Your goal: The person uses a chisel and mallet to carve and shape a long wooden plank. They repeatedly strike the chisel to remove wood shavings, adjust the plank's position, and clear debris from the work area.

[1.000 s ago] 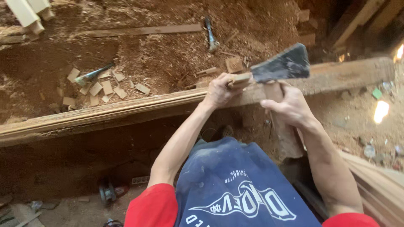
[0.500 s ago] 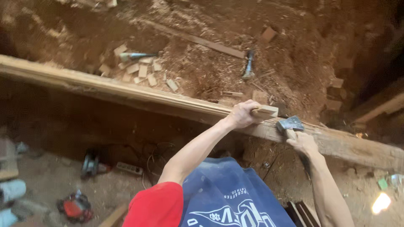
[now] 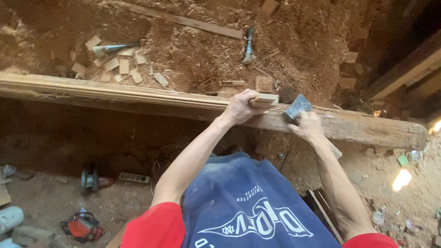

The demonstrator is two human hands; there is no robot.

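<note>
Under left hand (image 3: pixel 240 108), wooden block (image 3: pixel 265 100)

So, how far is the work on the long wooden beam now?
Done: wood chips and sawdust lie beyond the long weathered wooden beam, so much has been cut. In hand: the left hand holds a pale wooden block on it; the right hand grips a grey metal hatchet. Left: the beam's right end looks rough.

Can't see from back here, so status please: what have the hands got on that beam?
Left hand grips a wood block on the beam. Right hand holds a hatchet, blade at the beam. Nothing between them.
</note>
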